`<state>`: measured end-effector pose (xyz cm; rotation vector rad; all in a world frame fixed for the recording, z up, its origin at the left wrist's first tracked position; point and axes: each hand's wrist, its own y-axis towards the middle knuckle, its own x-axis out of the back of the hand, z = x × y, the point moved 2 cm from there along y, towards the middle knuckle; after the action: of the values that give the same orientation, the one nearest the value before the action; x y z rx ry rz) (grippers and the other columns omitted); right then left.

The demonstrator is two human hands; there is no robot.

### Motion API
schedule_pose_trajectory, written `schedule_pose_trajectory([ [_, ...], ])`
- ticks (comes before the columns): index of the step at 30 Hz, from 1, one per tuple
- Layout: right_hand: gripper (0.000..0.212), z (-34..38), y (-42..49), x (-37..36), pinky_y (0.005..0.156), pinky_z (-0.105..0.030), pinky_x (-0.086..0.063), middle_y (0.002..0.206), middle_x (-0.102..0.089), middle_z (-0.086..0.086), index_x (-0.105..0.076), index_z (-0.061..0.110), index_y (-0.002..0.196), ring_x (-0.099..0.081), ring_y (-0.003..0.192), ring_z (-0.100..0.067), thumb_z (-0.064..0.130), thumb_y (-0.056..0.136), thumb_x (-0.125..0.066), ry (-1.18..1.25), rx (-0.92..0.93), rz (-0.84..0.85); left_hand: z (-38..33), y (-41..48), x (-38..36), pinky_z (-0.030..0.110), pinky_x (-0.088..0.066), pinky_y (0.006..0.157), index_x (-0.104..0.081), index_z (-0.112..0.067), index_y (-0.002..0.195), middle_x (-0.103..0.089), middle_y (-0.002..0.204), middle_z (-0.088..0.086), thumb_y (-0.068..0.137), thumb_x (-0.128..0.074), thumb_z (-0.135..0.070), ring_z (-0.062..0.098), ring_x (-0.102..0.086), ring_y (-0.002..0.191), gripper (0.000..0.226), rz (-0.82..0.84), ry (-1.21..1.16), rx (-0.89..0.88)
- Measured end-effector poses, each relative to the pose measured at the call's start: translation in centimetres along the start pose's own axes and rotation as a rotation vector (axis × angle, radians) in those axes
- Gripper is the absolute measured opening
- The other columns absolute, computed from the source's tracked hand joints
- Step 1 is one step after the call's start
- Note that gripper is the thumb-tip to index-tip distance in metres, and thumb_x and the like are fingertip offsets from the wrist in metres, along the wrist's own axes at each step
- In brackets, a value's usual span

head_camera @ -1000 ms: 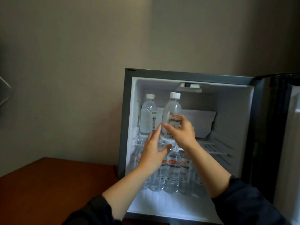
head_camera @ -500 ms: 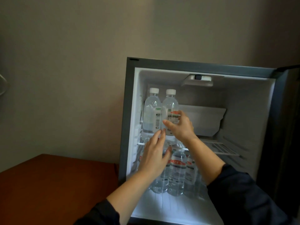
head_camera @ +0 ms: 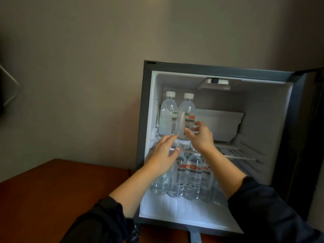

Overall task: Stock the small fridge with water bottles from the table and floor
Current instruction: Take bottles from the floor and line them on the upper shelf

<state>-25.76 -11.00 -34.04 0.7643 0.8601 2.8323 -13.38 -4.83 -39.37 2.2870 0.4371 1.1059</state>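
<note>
Right hand (head_camera: 199,137) loose and released at the second bottle (head_camera: 186,116); left hand (head_camera: 163,155) flat, fingers straight.
Bare wire shelf (head_camera: 235,153) stretches rightward.

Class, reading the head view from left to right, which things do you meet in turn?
Brown wooden table → first clear white-capped water bottle → second clear white-capped water bottle → white plastic freezer box → black fridge door.

The wall (head_camera: 87,67) above the softly blurring fingers (head_camera: 166,140) is sitting dim and shadowed while white light is glowing off the fridge floor (head_camera: 184,213) below them.
</note>
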Motion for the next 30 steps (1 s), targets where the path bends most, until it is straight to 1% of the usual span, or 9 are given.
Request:
schedule_pose_trajectory([
  [3, 0.037, 0.5, -1.3, 0.7, 0.083, -0.031, -0.042, 0.116, -0.063, -0.012, -0.055, 0.007, 0.119, -0.059, 0.104, -0.026, 0.028, 0.09, -0.062, -0.04, 0.065, -0.038, -0.7, -1.5, 1.7, 0.029, -0.04, 0.101, -0.044, -0.019, 0.135, -0.05, 0.132, 0.0, 0.095, -0.045, -0.027, 0.013, -0.049, 0.12, 0.04, 0.043, -0.081, -0.003],
  [5, 0.029, 1.2, -2.6, 0.8, 0.078, -0.026, -0.039, 0.106, -0.065, -0.01, -0.061, 0.006, 0.11, -0.06, 0.098, -0.024, 0.026, 0.089, -0.061, -0.07, 0.122, 0.009, -1.1, -3.0, 2.7, 0.025, -0.043, 0.095, -0.052, -0.018, 0.128, -0.057, 0.123, 0.002, 0.095, -0.045, -0.027, 0.013, -0.054, 0.112, 0.035, 0.113, -0.116, 0.006],
  [8, 0.021, 2.3, -5.0, 0.4, 0.077, -0.03, -0.046, 0.097, -0.068, -0.007, -0.066, 0.008, 0.1, -0.062, 0.092, -0.021, 0.025, 0.089, -0.062, -0.106, 0.176, 0.143, -1.2, -5.5, 4.2, 0.027, -0.047, 0.089, -0.057, -0.018, 0.121, -0.062, 0.11, 0.001, 0.095, -0.046, -0.028, 0.013, -0.058, 0.101, 0.03, 0.193, -0.084, 0.048],
  [12, 0.019, 3.7, -8.8, -0.9, 0.085, -0.042, -0.054, 0.098, -0.069, -0.007, -0.068, 0.011, 0.1, -0.066, 0.091, -0.022, 0.024, 0.088, -0.062, -0.167, 0.258, 0.376, -0.2, -9.4, 6.6, 0.01, -0.037, 0.062, -0.063, -0.017, 0.108, -0.054, 0.071, -0.014, 0.093, -0.048, -0.026, -0.002, -0.049, 0.063, 0.023, 0.283, 0.047, 0.083],
  [14, 0.019, 4.2, -11.0, -1.7, 0.083, -0.041, -0.055, 0.1, -0.069, -0.007, -0.066, 0.013, 0.103, -0.066, 0.09, -0.021, 0.026, 0.088, -0.062, -0.185, 0.285, 0.5, 0.6, -11.6, 8.1, 0.014, -0.036, 0.058, -0.064, -0.02, 0.101, -0.055, 0.069, -0.013, 0.093, -0.049, -0.028, -0.001, -0.047, 0.057, 0.018, 0.337, 0.106, 0.129],
  [18, 0.021, 5.6, -15.8, -3.4, 0.081, -0.035, -0.051, 0.097, -0.067, -0.005, -0.063, 0.012, 0.106, -0.064, 0.086, -0.021, 0.024, 0.088, -0.063, -0.227, 0.376, 0.698, 2.1, -16.5, 11.6, 0.023, -0.045, 0.071, -0.062, -0.021, 0.109, -0.068, 0.095, -0.003, 0.093, -0.049, -0.034, 0.001, -0.055, 0.07, 0.025, 0.433, 0.277, 0.241],
  [21, 0.02, 6.9, -19.7, -5.0, 0.078, -0.029, -0.046, 0.085, -0.064, 0.0, -0.063, 0.012, 0.104, -0.057, 0.078, -0.015, 0.023, 0.087, -0.064, -0.243, 0.455, 0.794, 3.1, -20.7, 14.0, 0.031, -0.049, 0.082, -0.059, -0.023, 0.114, -0.068, 0.102, 0.001, 0.093, -0.047, -0.039, 0.013, -0.062, 0.086, 0.03, 0.504, 0.329, 0.345],
  [23, 0.018, 7.6, -22.3, -6.3, 0.078, -0.028, -0.045, 0.083, -0.062, 0.003, -0.063, 0.016, 0.102, -0.056, 0.076, -0.013, 0.025, 0.087, -0.065, -0.242, 0.494, 0.857, 3.8, -23.9, 15.4, 0.031, -0.05, 0.085, -0.057, -0.023, 0.118, -0.065, 0.108, 0.0, 0.093, -0.046, -0.041, 0.013, -0.062, 0.093, 0.033, 0.534, 0.331, 0.43],
  [30, 0.025, 10.3, -31.3, -12.2, 0.085, -0.031, -0.049, 0.097, -0.062, 0.005, -0.06, 0.021, 0.112, -0.06, 0.094, -0.013, 0.032, 0.089, -0.061, -0.203, 0.584, 1.141, 6.5, -35.2, 19.8, 0.03, -0.047, 0.093, -0.055, -0.028, 0.12, -0.059, 0.115, -0.009, 0.092, -0.045, -0.047, 0.008, -0.055, 0.103, 0.035, 0.56, 0.379, 0.635],
])
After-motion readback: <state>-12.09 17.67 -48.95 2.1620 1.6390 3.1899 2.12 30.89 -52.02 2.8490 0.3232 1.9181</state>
